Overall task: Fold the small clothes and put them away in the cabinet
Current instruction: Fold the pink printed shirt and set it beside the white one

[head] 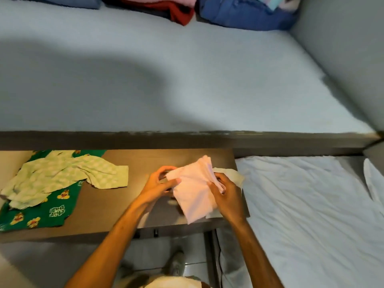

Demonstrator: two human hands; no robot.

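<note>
A small pale pink garment (193, 190) is held just above the brown table (116, 206), partly folded. My left hand (160, 183) grips its left edge and my right hand (225, 196) pinches its right side. A white piece of cloth (232, 176) peeks out from under the pink one at the table's right edge. On the table's left lie a light green checked garment (62, 177) and, beneath it, a dark green garment with yellow cartoon prints (47, 213), both unfolded.
A wide grey cabinet shelf (187, 80) spreads above the table, with folded blue (245, 13), red and pink (166, 7) clothes stacked along its back. A bed with a white sheet (311, 215) lies to the right. Below the table are the floor and my shoe (177, 265).
</note>
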